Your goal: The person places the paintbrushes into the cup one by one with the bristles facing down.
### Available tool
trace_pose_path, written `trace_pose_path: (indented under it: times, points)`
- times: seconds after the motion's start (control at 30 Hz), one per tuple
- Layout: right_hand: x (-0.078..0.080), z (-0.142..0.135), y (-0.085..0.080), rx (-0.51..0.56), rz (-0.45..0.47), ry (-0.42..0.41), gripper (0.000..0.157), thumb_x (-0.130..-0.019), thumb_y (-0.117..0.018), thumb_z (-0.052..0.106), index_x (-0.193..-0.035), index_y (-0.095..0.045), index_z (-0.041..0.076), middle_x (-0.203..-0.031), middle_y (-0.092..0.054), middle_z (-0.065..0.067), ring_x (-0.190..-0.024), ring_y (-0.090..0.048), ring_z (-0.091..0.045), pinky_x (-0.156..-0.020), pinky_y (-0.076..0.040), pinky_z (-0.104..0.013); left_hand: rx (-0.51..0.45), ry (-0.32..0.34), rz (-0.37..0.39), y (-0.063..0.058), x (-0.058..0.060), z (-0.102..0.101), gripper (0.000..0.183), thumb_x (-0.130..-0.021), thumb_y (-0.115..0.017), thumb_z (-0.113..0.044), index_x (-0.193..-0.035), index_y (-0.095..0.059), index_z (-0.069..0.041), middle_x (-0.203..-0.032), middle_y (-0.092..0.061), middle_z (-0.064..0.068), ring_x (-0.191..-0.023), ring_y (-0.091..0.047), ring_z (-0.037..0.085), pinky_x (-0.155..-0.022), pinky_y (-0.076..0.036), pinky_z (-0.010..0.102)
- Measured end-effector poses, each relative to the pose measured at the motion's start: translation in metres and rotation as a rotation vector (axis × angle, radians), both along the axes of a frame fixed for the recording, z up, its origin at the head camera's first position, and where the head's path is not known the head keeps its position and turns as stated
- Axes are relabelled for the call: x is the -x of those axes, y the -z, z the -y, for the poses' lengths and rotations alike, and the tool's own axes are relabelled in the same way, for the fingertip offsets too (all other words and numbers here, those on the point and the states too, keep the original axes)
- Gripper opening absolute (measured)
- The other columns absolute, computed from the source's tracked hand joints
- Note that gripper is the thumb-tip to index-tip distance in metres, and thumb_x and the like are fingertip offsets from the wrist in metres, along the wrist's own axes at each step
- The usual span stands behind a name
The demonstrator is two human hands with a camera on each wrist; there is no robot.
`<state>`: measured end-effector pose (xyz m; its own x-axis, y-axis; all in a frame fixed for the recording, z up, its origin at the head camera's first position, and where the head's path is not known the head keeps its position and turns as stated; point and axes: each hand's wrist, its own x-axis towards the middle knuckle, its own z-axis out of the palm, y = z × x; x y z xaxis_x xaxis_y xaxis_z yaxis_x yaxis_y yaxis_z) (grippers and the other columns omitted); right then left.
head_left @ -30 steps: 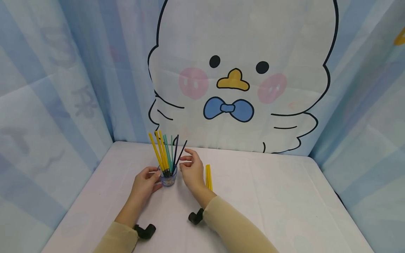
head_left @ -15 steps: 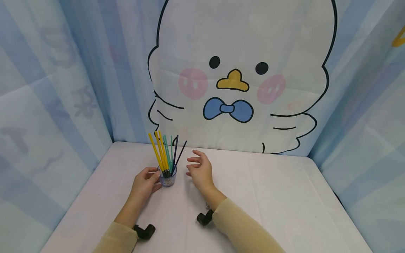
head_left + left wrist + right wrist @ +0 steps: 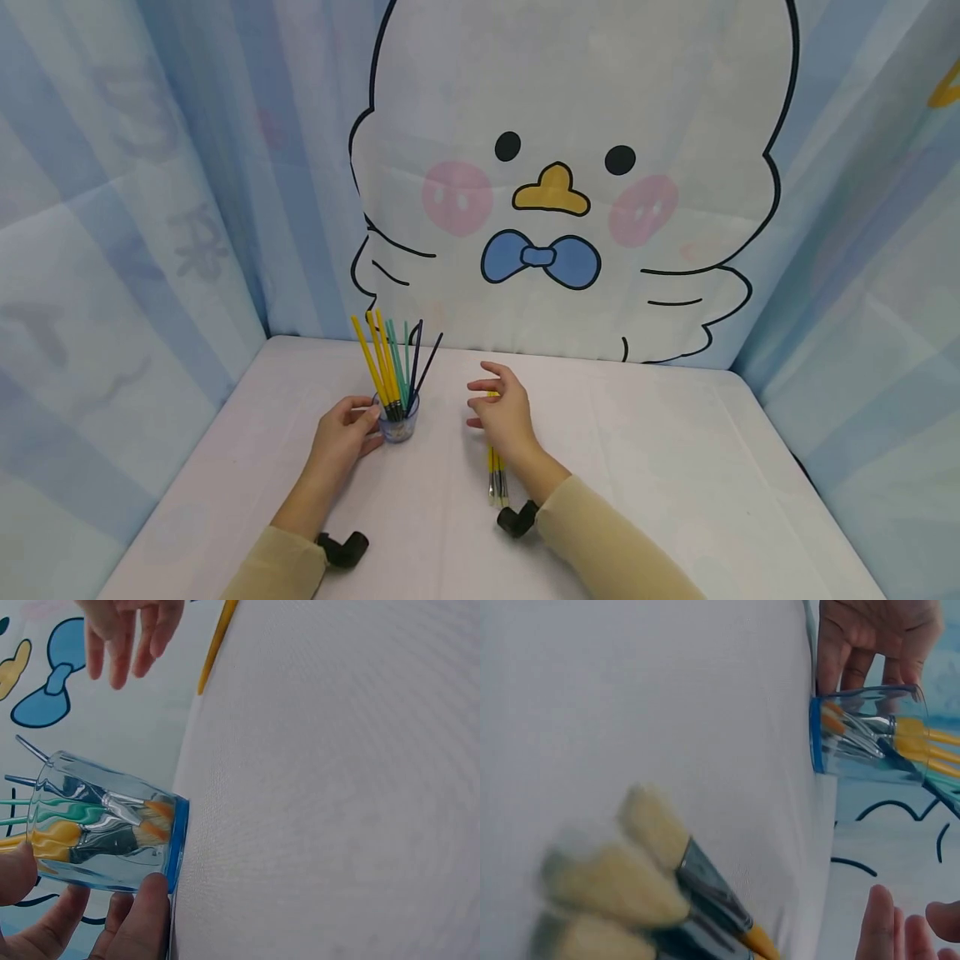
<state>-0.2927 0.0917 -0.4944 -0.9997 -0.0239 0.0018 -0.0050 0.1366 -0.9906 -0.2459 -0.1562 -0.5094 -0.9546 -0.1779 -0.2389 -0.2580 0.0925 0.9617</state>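
Note:
A clear plastic-looking cup with a blue base point(image 3: 398, 428) stands upright, holding several paintbrushes point(image 3: 387, 375) with yellow, green and dark blue handles, bristles down. My left hand point(image 3: 345, 433) holds the cup's left side lightly between thumb and fingers; the left wrist view shows its fingertips point(image 3: 154, 889) against the wall. To the right, my right hand point(image 3: 506, 417) hovers with loosely spread fingers and nothing in them. Beneath it lie yellow-handled paintbrushes point(image 3: 497, 461), partly hidden, their pale bristles towards me. The right wrist view shows these wide brushes point(image 3: 716, 885) close up, blurred.
The table point(image 3: 675, 483) has a pale cloth. Behind it hangs a curtain point(image 3: 555, 325) printed with a cartoon chick. Black wrist-camera mounts point(image 3: 517, 521) stick out from both wrists. Striped blue curtains point(image 3: 97, 275) flank the table.
My right hand has moved away from the cup to the right, over the yellow brushes lying on the table. My left hand and the cup have stayed in place.

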Motion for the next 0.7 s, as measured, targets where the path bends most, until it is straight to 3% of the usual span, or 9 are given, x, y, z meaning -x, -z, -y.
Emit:
trace_pose_path:
  times: [0.47,0.7]
  points:
    - [-0.002,-0.036,0.0,-0.113,0.04,0.084,0.065,-0.092,-0.07,-0.006,-0.152,-0.055,0.017,-0.125,-0.072,-0.019,-0.094,-0.074,-0.033,-0.066,-0.07,-0.04,-0.003,0.003,-0.014,0.002,0.0,0.001,0.036,-0.112,-0.058,-0.022,-0.143,-0.056,-0.004,-0.139,-0.058,0.026,-0.125,-0.065,0.037,-0.101,-0.065,0.044]
    - [-0.002,-0.048,0.003,-0.188,0.1,0.074,0.068,-0.091,-0.072,-0.006,-0.154,-0.053,0.013,-0.124,-0.071,-0.019,-0.086,-0.072,-0.024,-0.062,-0.069,-0.037,-0.004,0.005,-0.016,0.003,0.0,0.001,0.035,-0.112,-0.058,-0.021,-0.143,-0.056,-0.004,-0.139,-0.058,0.026,-0.125,-0.065,0.037,-0.101,-0.065,0.043]
